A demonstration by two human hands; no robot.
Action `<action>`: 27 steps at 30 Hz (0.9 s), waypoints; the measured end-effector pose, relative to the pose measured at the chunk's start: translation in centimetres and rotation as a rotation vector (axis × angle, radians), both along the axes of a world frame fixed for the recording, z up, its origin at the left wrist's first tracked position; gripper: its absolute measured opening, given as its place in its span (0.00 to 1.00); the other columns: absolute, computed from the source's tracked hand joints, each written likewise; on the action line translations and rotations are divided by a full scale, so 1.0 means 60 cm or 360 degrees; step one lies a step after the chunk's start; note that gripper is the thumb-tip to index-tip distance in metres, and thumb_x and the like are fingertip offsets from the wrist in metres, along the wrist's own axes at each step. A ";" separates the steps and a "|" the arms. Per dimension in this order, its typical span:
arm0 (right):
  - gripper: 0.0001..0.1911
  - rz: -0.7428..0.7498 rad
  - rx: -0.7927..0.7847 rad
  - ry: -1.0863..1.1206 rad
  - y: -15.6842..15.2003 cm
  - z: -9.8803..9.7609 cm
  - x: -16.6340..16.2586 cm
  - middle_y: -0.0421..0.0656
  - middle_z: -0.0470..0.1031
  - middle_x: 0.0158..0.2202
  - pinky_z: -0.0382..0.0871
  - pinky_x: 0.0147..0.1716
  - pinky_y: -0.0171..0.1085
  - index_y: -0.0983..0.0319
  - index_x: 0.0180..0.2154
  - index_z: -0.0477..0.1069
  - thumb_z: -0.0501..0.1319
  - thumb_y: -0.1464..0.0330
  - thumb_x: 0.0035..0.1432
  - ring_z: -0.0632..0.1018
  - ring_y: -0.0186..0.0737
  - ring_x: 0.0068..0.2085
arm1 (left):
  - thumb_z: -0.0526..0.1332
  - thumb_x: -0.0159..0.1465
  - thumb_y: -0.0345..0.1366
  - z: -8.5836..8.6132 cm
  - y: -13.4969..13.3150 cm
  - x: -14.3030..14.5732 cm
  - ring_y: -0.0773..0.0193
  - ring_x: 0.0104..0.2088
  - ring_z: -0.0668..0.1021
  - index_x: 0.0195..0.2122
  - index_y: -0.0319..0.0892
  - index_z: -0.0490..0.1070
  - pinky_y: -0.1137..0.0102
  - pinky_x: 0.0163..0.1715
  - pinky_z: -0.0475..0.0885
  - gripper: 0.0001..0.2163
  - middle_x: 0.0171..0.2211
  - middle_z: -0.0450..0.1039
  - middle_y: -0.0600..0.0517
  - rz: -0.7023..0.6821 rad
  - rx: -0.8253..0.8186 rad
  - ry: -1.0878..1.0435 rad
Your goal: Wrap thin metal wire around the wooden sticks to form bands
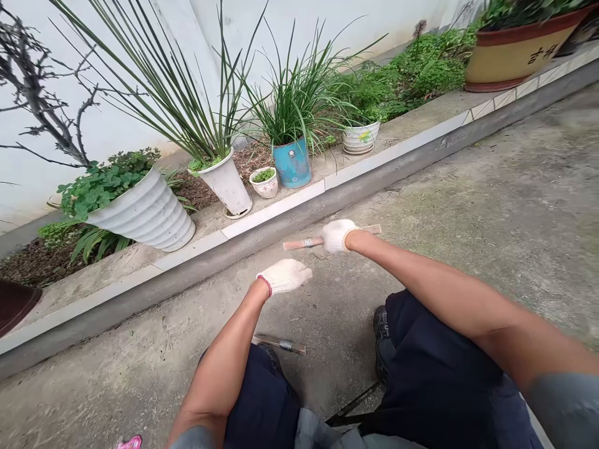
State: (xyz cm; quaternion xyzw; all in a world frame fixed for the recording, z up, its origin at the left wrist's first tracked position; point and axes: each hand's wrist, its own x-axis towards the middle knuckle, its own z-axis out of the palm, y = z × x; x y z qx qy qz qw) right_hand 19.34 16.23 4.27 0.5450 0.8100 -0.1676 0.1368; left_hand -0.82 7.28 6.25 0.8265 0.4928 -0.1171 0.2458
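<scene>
My right hand (337,235), in a white knit glove, is closed round the wooden handle of a small tool (303,243) with a metal band, held level in front of me. My left hand (285,275), also gloved, hovers just below and left of it with fingers together and extended, holding nothing I can see. A second small tool (281,343) with a metal band lies on the concrete between my knees. My legs in dark trousers and a dark shoe (381,324) show below.
A raised tiled ledge (262,219) runs across ahead, carrying a ribbed white pot (150,215), a tall white pot (229,184), a small white pot (265,184), a blue pot (292,163), a patterned pot (360,137) and a large tan planter (515,56). A white wall stands behind.
</scene>
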 end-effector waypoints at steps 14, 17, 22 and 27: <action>0.21 0.0520 -0.1008 0.0604 -0.063 0.039 0.031 0.42 0.78 0.27 0.68 0.29 0.33 0.62 0.32 0.74 0.68 0.52 0.47 0.78 0.38 0.28 | 0.52 0.71 0.41 -0.020 0.039 -0.049 0.60 0.38 0.79 0.39 0.41 0.78 0.71 0.38 0.68 0.16 0.41 0.81 0.46 -0.0042 0.0134 0.0118; 0.22 0.0514 -0.1080 0.0280 -0.065 0.013 0.016 0.43 0.77 0.26 0.70 0.29 0.37 0.63 0.33 0.75 0.69 0.52 0.44 0.78 0.42 0.28 | 0.47 0.73 0.43 -0.021 0.041 -0.044 0.59 0.36 0.79 0.37 0.41 0.79 0.70 0.35 0.67 0.22 0.39 0.81 0.44 0.0046 0.0237 0.0204; 0.17 0.0312 -0.0299 -0.0228 -0.049 -0.006 -0.013 0.53 0.79 0.30 0.72 0.36 0.44 0.66 0.34 0.80 0.69 0.64 0.40 0.81 0.53 0.35 | 0.46 0.73 0.47 -0.029 0.026 -0.022 0.55 0.37 0.81 0.39 0.41 0.80 0.68 0.35 0.67 0.24 0.40 0.81 0.40 -0.0024 0.0334 0.0275; 0.19 -0.0072 0.0123 -0.0047 -0.012 0.009 -0.010 0.57 0.80 0.37 0.71 0.37 0.43 0.65 0.40 0.81 0.66 0.63 0.46 0.81 0.55 0.40 | 0.44 0.74 0.50 -0.036 0.013 -0.003 0.54 0.39 0.81 0.39 0.42 0.80 0.67 0.37 0.68 0.26 0.40 0.81 0.41 0.0018 0.0294 0.0147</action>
